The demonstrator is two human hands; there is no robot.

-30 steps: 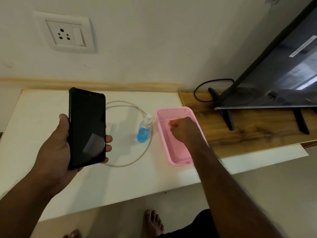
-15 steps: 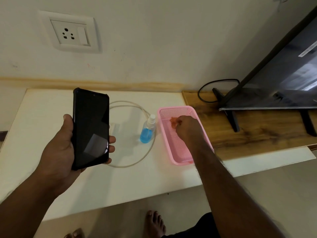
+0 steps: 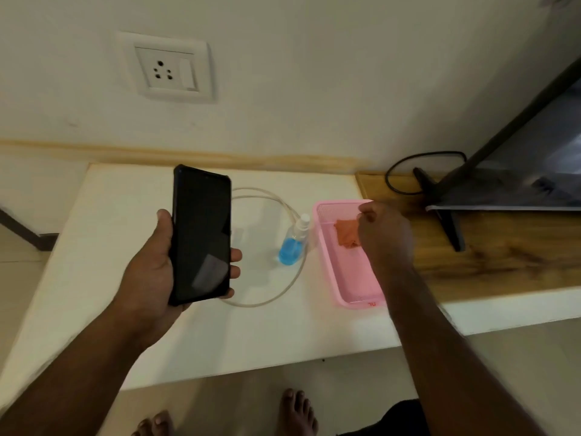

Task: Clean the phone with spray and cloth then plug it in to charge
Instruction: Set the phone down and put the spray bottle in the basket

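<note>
My left hand grips a black phone, screen up and dark, above the white table. My right hand is inside the pink basket and pinches an orange cloth, lifting its corner off the basket floor. A small spray bottle with blue liquid and a white nozzle stands just left of the basket. A white charging cable lies looped on the table behind the phone and around the bottle. A white wall socket sits above the table at the left.
A dark TV on black legs stands on a wooden shelf to the right, with a black cord looped behind it. My bare feet show below the table's front edge.
My right hand has risen inside the basket, pulling the orange cloth up so it now shows. The left hand keeps the phone steady.
</note>
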